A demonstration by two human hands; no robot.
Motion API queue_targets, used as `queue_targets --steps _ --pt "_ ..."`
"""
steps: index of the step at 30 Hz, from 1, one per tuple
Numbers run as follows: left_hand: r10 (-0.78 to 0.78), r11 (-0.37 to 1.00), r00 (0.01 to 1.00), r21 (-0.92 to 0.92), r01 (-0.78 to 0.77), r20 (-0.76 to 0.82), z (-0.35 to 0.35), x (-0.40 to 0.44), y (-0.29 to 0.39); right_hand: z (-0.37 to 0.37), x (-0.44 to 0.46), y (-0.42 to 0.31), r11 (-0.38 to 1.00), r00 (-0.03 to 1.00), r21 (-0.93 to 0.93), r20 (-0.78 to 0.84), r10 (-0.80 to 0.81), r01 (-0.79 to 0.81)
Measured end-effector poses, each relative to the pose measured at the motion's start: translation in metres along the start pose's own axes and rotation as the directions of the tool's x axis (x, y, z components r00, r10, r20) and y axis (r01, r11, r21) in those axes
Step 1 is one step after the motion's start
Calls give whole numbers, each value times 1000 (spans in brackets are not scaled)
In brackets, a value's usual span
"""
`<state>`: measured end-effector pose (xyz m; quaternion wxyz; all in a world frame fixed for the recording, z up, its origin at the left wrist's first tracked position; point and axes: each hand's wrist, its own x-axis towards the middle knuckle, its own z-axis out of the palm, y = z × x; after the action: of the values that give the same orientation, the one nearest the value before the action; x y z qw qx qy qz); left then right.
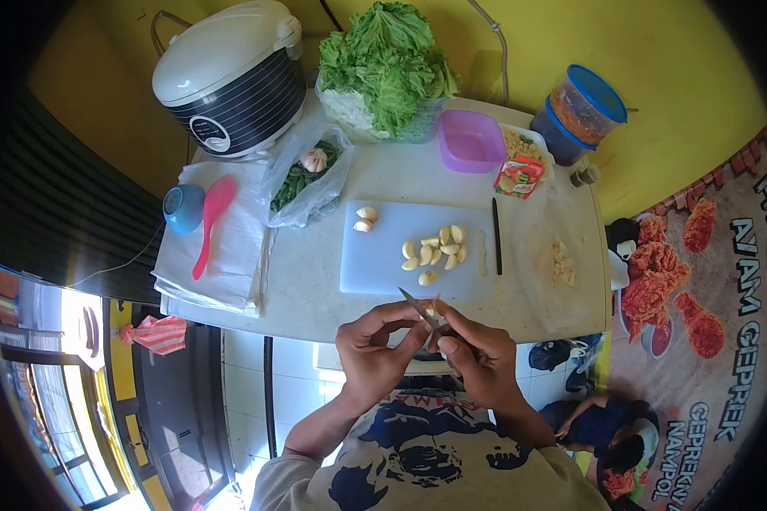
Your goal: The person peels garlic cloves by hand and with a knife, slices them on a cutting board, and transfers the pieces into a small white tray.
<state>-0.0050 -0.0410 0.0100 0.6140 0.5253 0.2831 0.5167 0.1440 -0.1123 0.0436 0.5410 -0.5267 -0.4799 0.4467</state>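
In the head view, my right hand point(477, 351) grips a small knife point(415, 301), its blade pointing up and to the left. My left hand point(375, 351) is closed close against it, pinching what looks like a garlic clove point(433, 309), mostly covered by the fingers. Both hands are at the table's front edge, just below a white cutting board point(375, 264). Several peeled garlic cloves point(448, 249) lie in a loose group on the board. A few unpeeled-looking cloves point(365, 219) sit near its upper left corner.
Garlic skins point(562, 264) lie on clear plastic at right, near a thin black stick point(497, 237). Behind are a purple container point(471, 142), lettuce point(389, 68), a bag of green chillies point(296, 183) and a rice cooker point(230, 81). A pink spoon point(214, 223) lies left. Someone point(601, 430) sits lower right.
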Motion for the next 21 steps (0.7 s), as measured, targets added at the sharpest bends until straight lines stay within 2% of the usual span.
queue_targets --steps 2,6,8,9,11,12,14,15,19,21 --pt "-4 1000 1000 22 4 17 1 1 4 -1 2 12 978 984 -105 23 -177 178" --pt "-22 998 1000 57 22 11 0 1 1 -1 4 14 975 980 -100 28 -196 198" --pt "-35 998 999 62 33 23 4 4 9 -1 2 13 998 999 44 28 -40 39" --pt "-46 997 998 66 43 33 6 5 11 -2 2 13 998 999 45 28 -40 39" --pt "-103 994 994 21 103 20 8 4 9 -4 2 12 917 986 364 99 136 -163" --pt "-161 987 987 -25 161 7 9 3 9 -5 3 13 917 986 365 98 134 -161" --pt "-159 983 987 -84 162 37 9 5 9 -6 5 14 843 970 480 129 205 -242" --pt "-155 976 986 -146 163 65 8 6 9 -6 5 14 843 970 481 129 204 -241" --pt "-168 973 983 -150 176 67 6 7 4 -1 3 13 892 989 427 69 128 -145" --pt "-226 934 969 -260 243 96 3 8 1 1 2 13 921 995 377 48 86 -98"
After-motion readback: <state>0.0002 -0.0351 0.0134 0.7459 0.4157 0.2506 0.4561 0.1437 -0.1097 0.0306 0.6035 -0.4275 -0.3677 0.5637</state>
